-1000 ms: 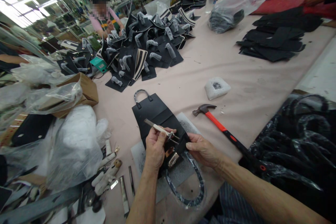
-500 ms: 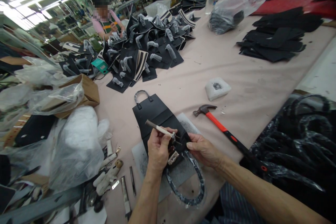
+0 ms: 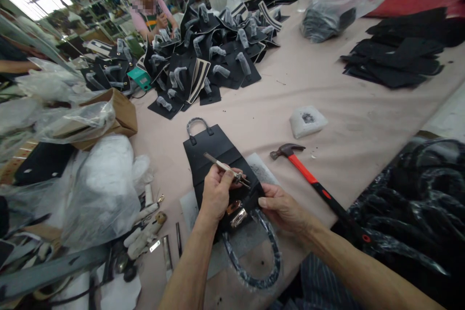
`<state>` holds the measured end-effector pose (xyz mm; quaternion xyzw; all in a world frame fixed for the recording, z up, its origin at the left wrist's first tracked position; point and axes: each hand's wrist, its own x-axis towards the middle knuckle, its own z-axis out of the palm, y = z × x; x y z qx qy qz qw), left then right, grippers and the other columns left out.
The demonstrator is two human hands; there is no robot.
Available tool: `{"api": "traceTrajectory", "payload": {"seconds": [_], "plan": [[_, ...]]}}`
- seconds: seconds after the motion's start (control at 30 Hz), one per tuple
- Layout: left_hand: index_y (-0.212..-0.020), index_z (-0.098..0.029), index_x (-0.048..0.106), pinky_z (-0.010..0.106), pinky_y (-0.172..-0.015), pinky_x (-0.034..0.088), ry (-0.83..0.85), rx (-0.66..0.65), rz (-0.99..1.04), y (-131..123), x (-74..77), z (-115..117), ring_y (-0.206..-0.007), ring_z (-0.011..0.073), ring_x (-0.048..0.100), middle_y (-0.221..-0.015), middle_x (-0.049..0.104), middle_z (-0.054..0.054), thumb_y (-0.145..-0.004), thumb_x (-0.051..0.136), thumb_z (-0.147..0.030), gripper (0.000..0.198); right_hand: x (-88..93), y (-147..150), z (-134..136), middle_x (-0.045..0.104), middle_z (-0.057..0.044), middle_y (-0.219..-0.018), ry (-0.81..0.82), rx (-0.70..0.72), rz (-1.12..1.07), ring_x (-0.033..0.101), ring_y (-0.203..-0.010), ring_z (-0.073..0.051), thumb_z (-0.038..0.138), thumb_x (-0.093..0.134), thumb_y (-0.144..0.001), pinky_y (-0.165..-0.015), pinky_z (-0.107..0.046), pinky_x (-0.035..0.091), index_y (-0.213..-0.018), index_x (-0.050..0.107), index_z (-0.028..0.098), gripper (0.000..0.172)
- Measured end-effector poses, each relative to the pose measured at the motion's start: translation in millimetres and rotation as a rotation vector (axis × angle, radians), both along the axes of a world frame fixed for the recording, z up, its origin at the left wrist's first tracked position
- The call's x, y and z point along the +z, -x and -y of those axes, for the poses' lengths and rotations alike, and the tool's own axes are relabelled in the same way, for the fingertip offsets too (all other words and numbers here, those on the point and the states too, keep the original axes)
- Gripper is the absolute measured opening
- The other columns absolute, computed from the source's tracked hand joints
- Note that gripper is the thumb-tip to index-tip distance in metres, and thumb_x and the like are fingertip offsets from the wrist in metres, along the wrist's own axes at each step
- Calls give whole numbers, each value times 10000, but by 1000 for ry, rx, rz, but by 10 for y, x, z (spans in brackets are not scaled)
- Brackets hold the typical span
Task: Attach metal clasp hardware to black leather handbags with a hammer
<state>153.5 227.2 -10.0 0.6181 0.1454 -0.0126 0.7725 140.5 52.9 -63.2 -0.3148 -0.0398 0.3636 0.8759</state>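
A black bag panel lies before me, a plastic-wrapped handle at each end. My left hand is closed around a slim metal tool with a pale wrapped shaft. Its narrow prongs point right, over the panel. Just below them sits a shiny metal clasp with a copper-coloured part beside it. My right hand pinches the panel's right edge between thumb and fingers, close to the near handle. Under the panel is a grey-white slab, partly covered.
A claw hammer with a red and black handle lies right of the panel. Beyond it is a white block. Several black bag pieces are heaped at the back. Tools and plastic bags crowd the left; wrapped handles fill the lower right.
My left hand and the tool have moved slightly away from the clasp, which shows more fully. The view has shifted a little. My right hand keeps its hold on the panel edge.
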Motion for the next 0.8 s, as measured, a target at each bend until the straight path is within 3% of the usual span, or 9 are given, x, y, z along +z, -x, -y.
{"api": "traceTrajectory", "payload": {"seconds": [0.27, 0.47, 0.8], "plan": [[-917, -155, 569, 213, -540, 578, -6, 16, -141, -39, 3, 57, -675, 170, 732, -823, 733, 59, -832, 745, -457, 359, -7, 50, 19, 774, -84, -993, 107, -9, 55, 717, -898, -248, 316, 823, -751, -877, -406, 540, -1098, 758, 177, 379], [-898, -141, 589, 225, -552, 585, -6, 27, -195, -42, 39, 61, -651, 168, 727, -800, 732, 72, -844, 739, -410, 313, -60, 22, 27, 773, -90, -1013, 144, -16, 119, 709, -979, -278, 326, 826, -747, -902, -425, 539, -1110, 763, 170, 401], [-903, -147, 575, 252, -571, 588, 54, 104, -134, -77, -137, 72, -669, 182, 733, -819, 734, 68, -810, 768, -476, 392, 45, 71, 2, 759, -91, -1120, 135, -72, -23, 689, -1076, -282, 329, 816, -756, -1006, -441, 497, -1134, 736, 203, 407]]}}
